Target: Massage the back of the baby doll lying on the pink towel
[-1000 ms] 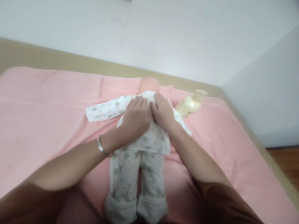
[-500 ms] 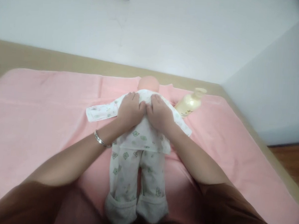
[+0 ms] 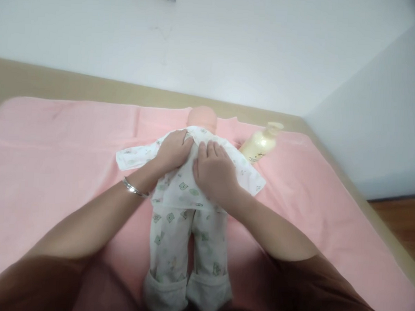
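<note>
A baby doll lies on its back in a white printed shirt (image 3: pixel 183 186) and matching trousers (image 3: pixel 171 244), its bald head (image 3: pixel 201 118) at the far end. My left hand (image 3: pixel 175 150) is at the shirt's upper left by the neckline, fingers curled and thumb against the cloth, closed on a bit of it. On the right of the chest, my right hand (image 3: pixel 216 172) lies flat, its fingers stretched out towards the neckline. Both sleeves spread sideways. The doll's face and hands are hidden or too unclear to make out.
A pale yellow pump bottle (image 3: pixel 260 144) leans or lies beside the right sleeve. Under the doll spreads a pink sheet (image 3: pixel 54 166) over a tan surface (image 3: pixel 110 83). A white wall (image 3: pixel 234 45) rises behind, and wooden floor (image 3: pixel 404 221) shows at the right.
My right hand has slid down the chest towards me, away from the left. My left hand has shifted slightly left, and its fingers look more curled at the neckline.
</note>
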A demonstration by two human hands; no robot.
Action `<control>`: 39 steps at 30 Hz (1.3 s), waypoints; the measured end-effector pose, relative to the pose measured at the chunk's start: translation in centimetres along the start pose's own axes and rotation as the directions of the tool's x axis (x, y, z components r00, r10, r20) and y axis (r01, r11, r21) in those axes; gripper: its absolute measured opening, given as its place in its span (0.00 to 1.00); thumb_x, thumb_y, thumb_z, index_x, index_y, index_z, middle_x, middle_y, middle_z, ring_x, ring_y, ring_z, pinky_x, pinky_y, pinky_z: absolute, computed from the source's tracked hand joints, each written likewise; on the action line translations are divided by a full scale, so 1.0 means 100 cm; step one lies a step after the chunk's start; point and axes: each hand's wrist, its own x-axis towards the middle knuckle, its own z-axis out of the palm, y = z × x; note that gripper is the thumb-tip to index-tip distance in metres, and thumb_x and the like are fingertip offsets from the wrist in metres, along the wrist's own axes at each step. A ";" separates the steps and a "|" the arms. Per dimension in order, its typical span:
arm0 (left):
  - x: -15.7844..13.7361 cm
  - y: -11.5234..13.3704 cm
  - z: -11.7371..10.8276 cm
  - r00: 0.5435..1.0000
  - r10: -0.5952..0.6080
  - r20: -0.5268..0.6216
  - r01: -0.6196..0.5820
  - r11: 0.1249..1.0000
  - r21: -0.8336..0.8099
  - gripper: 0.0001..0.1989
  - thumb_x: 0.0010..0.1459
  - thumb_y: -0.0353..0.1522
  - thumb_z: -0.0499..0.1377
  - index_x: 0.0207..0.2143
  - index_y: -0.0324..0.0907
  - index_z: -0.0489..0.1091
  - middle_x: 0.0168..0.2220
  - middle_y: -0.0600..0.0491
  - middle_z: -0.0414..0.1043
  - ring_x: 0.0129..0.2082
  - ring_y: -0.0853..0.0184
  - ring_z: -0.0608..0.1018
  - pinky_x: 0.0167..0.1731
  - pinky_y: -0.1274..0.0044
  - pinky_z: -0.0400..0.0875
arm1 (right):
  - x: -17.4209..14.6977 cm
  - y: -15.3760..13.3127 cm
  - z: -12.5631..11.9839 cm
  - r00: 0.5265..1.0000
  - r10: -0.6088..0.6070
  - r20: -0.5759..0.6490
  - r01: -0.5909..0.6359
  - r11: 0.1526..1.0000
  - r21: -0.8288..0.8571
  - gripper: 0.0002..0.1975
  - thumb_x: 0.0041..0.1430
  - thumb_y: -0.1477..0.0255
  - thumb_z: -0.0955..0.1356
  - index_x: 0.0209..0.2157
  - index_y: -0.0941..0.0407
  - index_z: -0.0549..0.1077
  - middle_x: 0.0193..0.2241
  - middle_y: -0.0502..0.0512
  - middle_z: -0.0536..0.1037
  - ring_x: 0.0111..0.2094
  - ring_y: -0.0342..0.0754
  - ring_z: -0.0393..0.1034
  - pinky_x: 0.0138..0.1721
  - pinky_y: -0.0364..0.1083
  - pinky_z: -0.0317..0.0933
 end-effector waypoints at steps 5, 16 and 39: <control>-0.031 0.023 0.008 0.987 0.150 -0.051 -0.139 0.975 0.173 0.19 0.65 0.31 0.43 0.47 0.32 0.70 0.53 0.34 0.73 0.59 0.47 0.72 0.62 0.55 0.64 | 0.032 0.038 0.011 0.999 -0.014 0.029 0.007 0.978 0.208 0.24 0.69 0.71 0.54 0.56 0.69 0.68 0.54 0.75 0.73 0.59 0.64 0.65 0.62 0.61 0.59; -0.006 0.010 0.001 1.000 -0.019 -0.023 0.018 0.999 -0.030 0.13 0.63 0.31 0.44 0.39 0.41 0.68 0.43 0.41 0.74 0.46 0.55 0.75 0.55 0.60 0.70 | 0.007 0.008 0.006 1.000 0.010 -0.021 -0.009 0.998 0.062 0.27 0.70 0.71 0.57 0.63 0.74 0.62 0.62 0.82 0.65 0.66 0.69 0.58 0.66 0.63 0.53; -0.009 -0.001 0.014 0.988 -0.032 -0.152 0.007 0.987 -0.158 0.17 0.63 0.37 0.48 0.45 0.42 0.73 0.46 0.46 0.77 0.51 0.53 0.74 0.57 0.61 0.68 | 0.028 0.033 -0.024 0.982 0.040 -0.183 0.022 0.945 0.325 0.22 0.66 0.73 0.58 0.59 0.60 0.68 0.64 0.63 0.67 0.68 0.59 0.57 0.66 0.60 0.58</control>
